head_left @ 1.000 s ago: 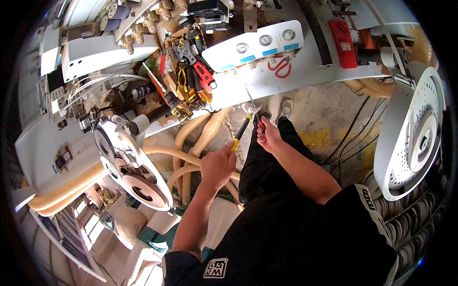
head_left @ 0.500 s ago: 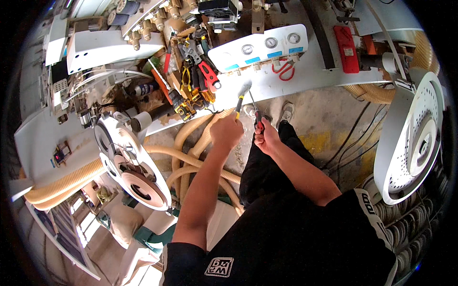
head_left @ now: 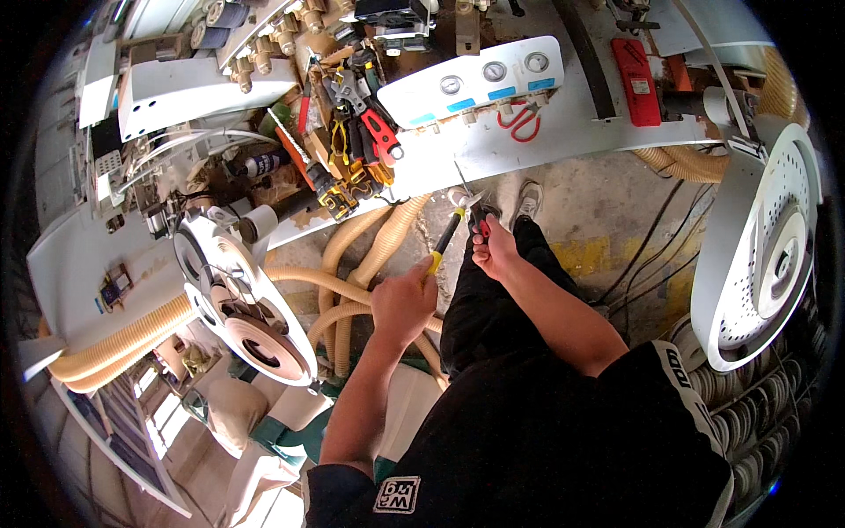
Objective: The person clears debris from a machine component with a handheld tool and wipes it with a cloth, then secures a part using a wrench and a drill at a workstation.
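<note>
Left hand is closed around the yellow-and-black handle of a screwdriver, whose long axis runs up and to the right toward the middle of the frame. Its tip meets a small metal part that the right hand grips from just below, so the right hand is the nearer one. That part looks shiny and thin; hard to tell more. Just above sits the worktop, pale and scuffed, with ribbed beige hoses hanging below it.
</note>
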`<action>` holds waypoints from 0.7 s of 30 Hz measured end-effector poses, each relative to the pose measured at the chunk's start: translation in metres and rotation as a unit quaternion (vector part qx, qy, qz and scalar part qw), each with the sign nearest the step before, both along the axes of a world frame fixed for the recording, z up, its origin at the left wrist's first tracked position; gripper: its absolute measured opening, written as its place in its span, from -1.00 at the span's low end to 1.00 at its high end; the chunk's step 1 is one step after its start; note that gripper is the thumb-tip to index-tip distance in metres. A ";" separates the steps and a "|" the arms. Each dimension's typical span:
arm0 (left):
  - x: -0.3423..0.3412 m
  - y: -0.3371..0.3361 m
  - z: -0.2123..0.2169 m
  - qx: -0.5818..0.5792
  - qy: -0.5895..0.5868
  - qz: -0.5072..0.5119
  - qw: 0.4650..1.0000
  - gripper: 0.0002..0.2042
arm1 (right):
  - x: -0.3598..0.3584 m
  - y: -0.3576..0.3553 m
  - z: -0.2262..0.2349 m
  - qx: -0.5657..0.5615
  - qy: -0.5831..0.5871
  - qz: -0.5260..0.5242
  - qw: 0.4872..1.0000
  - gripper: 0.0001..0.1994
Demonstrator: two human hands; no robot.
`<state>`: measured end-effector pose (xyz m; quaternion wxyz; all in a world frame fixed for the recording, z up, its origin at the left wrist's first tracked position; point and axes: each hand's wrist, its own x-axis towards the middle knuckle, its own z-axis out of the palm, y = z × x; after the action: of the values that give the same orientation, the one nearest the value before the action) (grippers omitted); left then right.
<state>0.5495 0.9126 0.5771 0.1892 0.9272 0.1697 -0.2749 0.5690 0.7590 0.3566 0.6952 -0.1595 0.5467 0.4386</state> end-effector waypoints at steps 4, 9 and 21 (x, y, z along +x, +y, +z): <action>0.012 -0.009 -0.019 0.034 0.044 -0.046 0.997 -0.68 | 0.000 0.003 0.003 -0.019 -0.008 0.018 1.000 -0.55; 0.045 -0.008 -0.083 0.064 0.062 -0.057 0.994 -0.68 | 0.002 0.014 0.014 0.001 0.011 0.003 1.000 -0.54; 0.015 0.010 -0.012 0.011 0.008 -0.003 1.000 -0.63 | 0.006 -0.003 0.000 -0.002 -0.007 0.001 1.000 -0.65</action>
<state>0.5641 0.9221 0.5646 0.1767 0.9276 0.1714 -0.2809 0.5749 0.7565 0.3568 0.6983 -0.1644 0.5423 0.4373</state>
